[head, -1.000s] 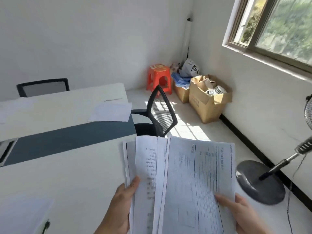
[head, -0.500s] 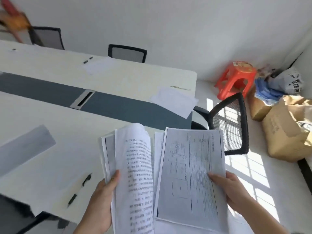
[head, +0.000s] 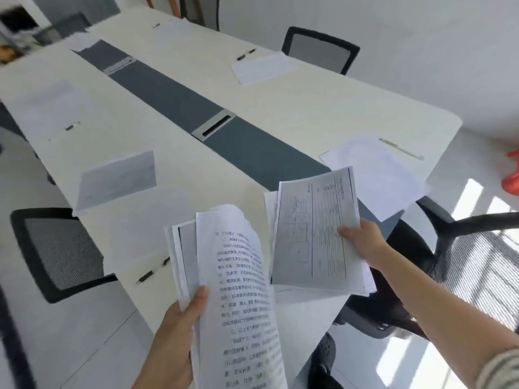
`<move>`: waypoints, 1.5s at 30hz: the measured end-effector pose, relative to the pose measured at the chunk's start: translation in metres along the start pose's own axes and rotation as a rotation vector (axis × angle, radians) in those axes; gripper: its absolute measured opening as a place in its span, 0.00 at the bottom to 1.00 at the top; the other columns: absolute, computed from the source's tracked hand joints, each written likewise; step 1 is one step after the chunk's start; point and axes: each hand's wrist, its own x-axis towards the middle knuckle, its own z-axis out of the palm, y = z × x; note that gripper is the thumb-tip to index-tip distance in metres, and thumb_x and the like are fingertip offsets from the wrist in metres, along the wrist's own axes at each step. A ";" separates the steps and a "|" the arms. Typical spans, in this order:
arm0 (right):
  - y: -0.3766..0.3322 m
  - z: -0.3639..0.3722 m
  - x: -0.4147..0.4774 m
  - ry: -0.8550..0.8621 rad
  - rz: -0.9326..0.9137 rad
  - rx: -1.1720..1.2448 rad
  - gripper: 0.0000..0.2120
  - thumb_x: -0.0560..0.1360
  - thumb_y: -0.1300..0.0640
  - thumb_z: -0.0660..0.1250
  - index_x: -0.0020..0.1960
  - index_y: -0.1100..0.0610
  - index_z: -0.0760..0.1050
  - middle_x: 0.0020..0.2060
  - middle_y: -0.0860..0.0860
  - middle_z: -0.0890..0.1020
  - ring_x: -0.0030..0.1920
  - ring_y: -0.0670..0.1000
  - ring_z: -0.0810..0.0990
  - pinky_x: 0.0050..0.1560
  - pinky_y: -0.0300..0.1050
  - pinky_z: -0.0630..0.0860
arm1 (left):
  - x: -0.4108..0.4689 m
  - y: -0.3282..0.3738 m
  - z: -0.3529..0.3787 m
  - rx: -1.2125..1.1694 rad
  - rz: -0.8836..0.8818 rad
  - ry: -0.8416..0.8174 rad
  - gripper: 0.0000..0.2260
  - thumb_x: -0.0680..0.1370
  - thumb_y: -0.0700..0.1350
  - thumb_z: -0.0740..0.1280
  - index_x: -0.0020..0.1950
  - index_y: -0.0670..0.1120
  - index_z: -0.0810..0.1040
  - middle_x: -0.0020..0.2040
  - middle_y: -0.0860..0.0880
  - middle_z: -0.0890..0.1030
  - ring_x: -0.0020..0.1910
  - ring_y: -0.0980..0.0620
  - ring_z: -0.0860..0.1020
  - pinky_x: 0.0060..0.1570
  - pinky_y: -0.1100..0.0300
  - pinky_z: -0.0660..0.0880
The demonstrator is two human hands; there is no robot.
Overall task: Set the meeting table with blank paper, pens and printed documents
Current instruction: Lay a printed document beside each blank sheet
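My left hand (head: 174,329) grips a stack of printed documents (head: 241,290) covered in text, its top page curling over. My right hand (head: 361,240) holds a separate printed form (head: 314,228) by its right edge, lifted over the near end of the long white meeting table (head: 295,108). Blank paper sheets lie at several seats: one on the near left (head: 118,182), one at the right end (head: 376,175), one on the far side (head: 262,67). A pen (head: 153,272) lies near the front edge, another pen (head: 245,55) by the far sheet.
Black mesh chairs stand at the near left (head: 59,254), the far side (head: 320,49) and the right (head: 460,254). A dark grey strip (head: 174,96) with a metal cable slot (head: 214,127) runs down the table's middle. An orange stool (head: 512,181) sits at the right edge.
The view has swung left from the window corner along the table. My right hand has pulled the printed form away to the right, apart from the stack in my left hand.
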 end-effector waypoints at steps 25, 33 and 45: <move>0.013 -0.024 -0.155 -0.703 0.118 0.310 0.23 0.75 0.46 0.67 0.65 0.58 0.75 0.61 0.58 0.81 0.62 0.61 0.80 0.63 0.60 0.75 | -0.041 -0.012 0.070 -0.101 0.043 -0.138 0.19 0.69 0.47 0.67 0.55 0.37 0.81 0.50 0.36 0.84 0.47 0.36 0.84 0.47 0.44 0.80; 0.051 -0.113 -0.239 -0.176 -0.033 0.478 0.17 0.70 0.62 0.75 0.55 0.70 0.79 0.51 0.68 0.83 0.49 0.70 0.83 0.52 0.67 0.79 | -0.043 -0.041 0.122 0.054 -0.024 -0.289 0.20 0.69 0.54 0.72 0.56 0.46 0.79 0.52 0.48 0.85 0.54 0.46 0.82 0.61 0.46 0.73; 0.116 -0.256 -0.277 0.564 -0.206 0.637 0.26 0.54 0.56 0.84 0.49 0.62 0.81 0.40 0.59 0.87 0.41 0.65 0.85 0.45 0.60 0.81 | -0.084 -0.092 0.293 0.137 -0.045 -0.641 0.18 0.72 0.49 0.67 0.59 0.43 0.81 0.54 0.45 0.85 0.55 0.44 0.83 0.63 0.44 0.72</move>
